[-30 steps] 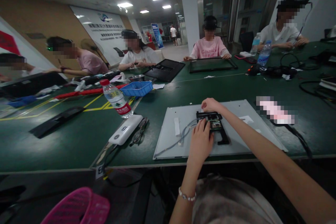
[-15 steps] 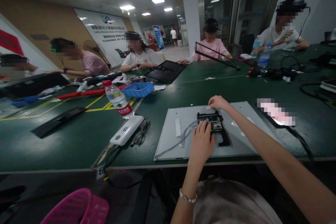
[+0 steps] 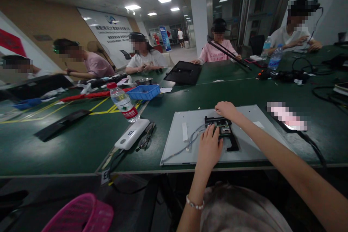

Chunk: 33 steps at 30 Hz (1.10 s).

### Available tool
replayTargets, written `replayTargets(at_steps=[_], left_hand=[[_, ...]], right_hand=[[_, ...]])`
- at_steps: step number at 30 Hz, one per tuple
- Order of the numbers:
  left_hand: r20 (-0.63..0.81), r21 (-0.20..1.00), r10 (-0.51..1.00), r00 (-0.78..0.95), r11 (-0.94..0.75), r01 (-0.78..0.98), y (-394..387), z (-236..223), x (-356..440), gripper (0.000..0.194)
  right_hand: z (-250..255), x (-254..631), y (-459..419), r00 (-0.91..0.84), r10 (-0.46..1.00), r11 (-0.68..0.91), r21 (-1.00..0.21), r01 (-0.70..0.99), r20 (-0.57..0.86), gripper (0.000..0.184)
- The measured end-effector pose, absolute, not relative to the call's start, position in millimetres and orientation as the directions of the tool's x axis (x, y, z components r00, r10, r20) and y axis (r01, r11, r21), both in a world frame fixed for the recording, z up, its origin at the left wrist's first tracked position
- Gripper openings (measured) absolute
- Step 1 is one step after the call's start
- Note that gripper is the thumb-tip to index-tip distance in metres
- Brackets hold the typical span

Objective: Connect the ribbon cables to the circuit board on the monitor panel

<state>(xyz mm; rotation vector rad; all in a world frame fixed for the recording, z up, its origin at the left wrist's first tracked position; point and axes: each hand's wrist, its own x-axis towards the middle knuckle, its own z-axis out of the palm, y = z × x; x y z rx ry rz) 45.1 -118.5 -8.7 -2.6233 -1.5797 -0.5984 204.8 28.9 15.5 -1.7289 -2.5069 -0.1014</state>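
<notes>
In front of me a flat grey panel (image 3: 176, 130), probably a display's back, lies on the green table. A black bracket (image 3: 232, 144) with a circuit board (image 3: 225, 130) rests on it, and thin grey cables (image 3: 190, 143) run out to the left. My left hand (image 3: 210, 146) lies on the bracket's left part, fingers stretched out and touching it. Past the bracket's far edge, my right hand (image 3: 225, 110) is closed with bent fingers. What its fingertips hold, if anything, is hidden. White tape strips (image 3: 185, 131) stick to the panel.
Left of the panel are a white power bank (image 3: 132, 134), glasses (image 3: 146, 137), a water bottle (image 3: 123, 103) and a blue tray (image 3: 144, 92). A phone (image 3: 288, 116) with a cable lies right. Across the table a co-worker (image 3: 219, 49) holds a black frame (image 3: 230, 52).
My right hand has shifted slightly right along the bracket's far edge. My left hand has stayed in place. Across the table, the co-worker's black frame has been lifted and tilted, and a black panel moved right.
</notes>
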Motion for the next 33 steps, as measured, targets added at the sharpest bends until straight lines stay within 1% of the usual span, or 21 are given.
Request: replayTargets(at_steps=[4,7,11,16,23,28,30,33], left_hand=[[0.328,0.178,0.847,0.418,-0.490,0.853,-118.8,-8.1,44.5,0.044],[0.332,0.178,0.845,0.420,-0.493,0.852,-118.5,-9.3,44.1,0.044],[0.337,0.181,0.843,0.419,-0.495,0.850,-118.0,-11.1,44.3,0.044],[0.339,0.185,0.842,0.420,-0.498,0.848,-117.9,-11.3,45.3,0.044],[0.340,0.182,0.843,0.417,-0.494,0.850,-117.7,-11.2,44.3,0.044],[0.337,0.184,0.843,0.419,-0.495,0.849,-117.8,-10.6,44.6,0.044],[0.337,0.186,0.842,0.422,-0.499,0.846,-117.8,-10.2,45.0,0.043],[0.337,0.194,0.843,0.420,-0.499,0.845,-117.9,-9.5,45.4,0.044]], right_hand=[[17.9,204.2,25.5,-0.346,0.931,0.347,0.012,0.938,0.115,0.028],[19.7,208.4,20.9,-0.351,0.928,0.352,0.009,0.936,0.122,0.029],[22.2,215.1,9.7,-0.404,0.904,0.413,-0.038,0.910,0.141,0.026],[20.1,223.1,-4.9,-0.426,0.895,0.440,-0.105,0.892,0.133,0.024],[13.9,231.8,-7.1,-0.448,0.888,0.459,-0.142,0.877,0.105,0.024],[14.4,233.4,-9.2,-0.410,0.907,0.422,-0.194,0.886,0.100,0.027],[17.2,234.4,-13.8,-0.380,0.917,0.398,-0.220,0.891,0.121,0.028],[19.8,239.6,-24.0,-0.290,0.942,0.326,-0.259,0.909,0.167,0.030]])
